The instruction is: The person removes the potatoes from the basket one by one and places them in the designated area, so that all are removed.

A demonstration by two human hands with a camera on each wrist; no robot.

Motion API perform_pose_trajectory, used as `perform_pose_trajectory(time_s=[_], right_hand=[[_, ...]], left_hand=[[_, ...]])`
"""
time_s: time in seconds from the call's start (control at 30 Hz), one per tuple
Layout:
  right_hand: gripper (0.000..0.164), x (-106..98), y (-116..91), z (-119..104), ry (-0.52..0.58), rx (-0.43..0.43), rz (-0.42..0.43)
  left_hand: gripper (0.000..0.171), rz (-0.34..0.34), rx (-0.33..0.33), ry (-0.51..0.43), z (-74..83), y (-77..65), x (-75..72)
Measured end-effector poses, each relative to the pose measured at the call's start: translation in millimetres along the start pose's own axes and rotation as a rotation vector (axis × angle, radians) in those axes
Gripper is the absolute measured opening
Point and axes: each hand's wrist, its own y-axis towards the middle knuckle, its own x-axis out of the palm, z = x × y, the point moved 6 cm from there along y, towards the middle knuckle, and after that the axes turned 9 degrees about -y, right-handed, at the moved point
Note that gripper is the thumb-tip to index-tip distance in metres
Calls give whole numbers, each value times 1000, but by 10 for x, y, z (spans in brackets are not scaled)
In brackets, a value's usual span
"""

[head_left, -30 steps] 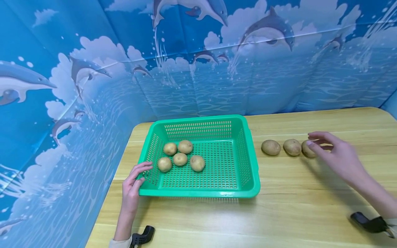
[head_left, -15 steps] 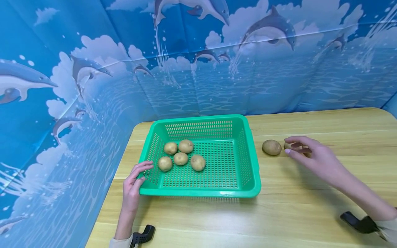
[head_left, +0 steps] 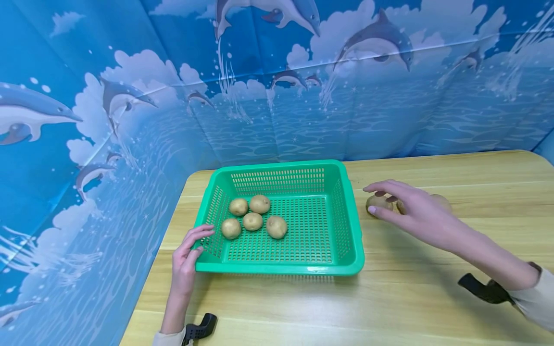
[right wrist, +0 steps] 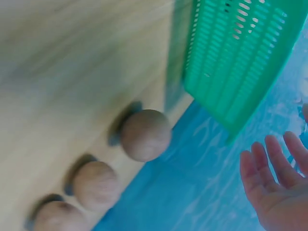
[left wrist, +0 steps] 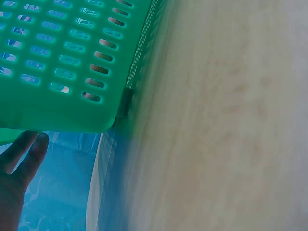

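Observation:
A green plastic basket [head_left: 277,270] stands on the table with several potatoes [head_left: 277,227] in its left half. My left hand [head_left: 183,264] grips its left rim near the front corner, fingers over the edge. In the left wrist view, fingertips reach the rim beneath the perforated wall [left wrist: 57,110]. To the basket's right, my right hand [head_left: 417,214] hovers over a row of three potatoes, its finger and thumb spread above the nearest potato [head_left: 381,202]. It partly covers the other two. The right wrist view shows this hand [right wrist: 281,187] with straight fingers, apart from the potatoes [right wrist: 146,135].
The wooden table [head_left: 433,298] runs back to a blue dolphin-print cloth [head_left: 294,120], which hangs behind it and along its left side. Black wrist-worn devices sit at the left wrist [head_left: 201,329] and the right wrist [head_left: 484,288].
My right hand has passed leftward along the potato row, from the rightmost potato to the one nearest the basket. My left hand stays on the rim, and the potatoes lie where they were.

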Motion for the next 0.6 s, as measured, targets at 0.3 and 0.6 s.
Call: perform_pose_trajectory(time_s=[0.3, 0.6], right_hand=[[46, 16, 214, -334, 41, -152, -107], [45, 152, 427, -566, 68, -239, -208]], left_hand=[[46, 6, -7, -3, 6, 1, -1], [47, 7, 0, 3, 11, 5, -2]])
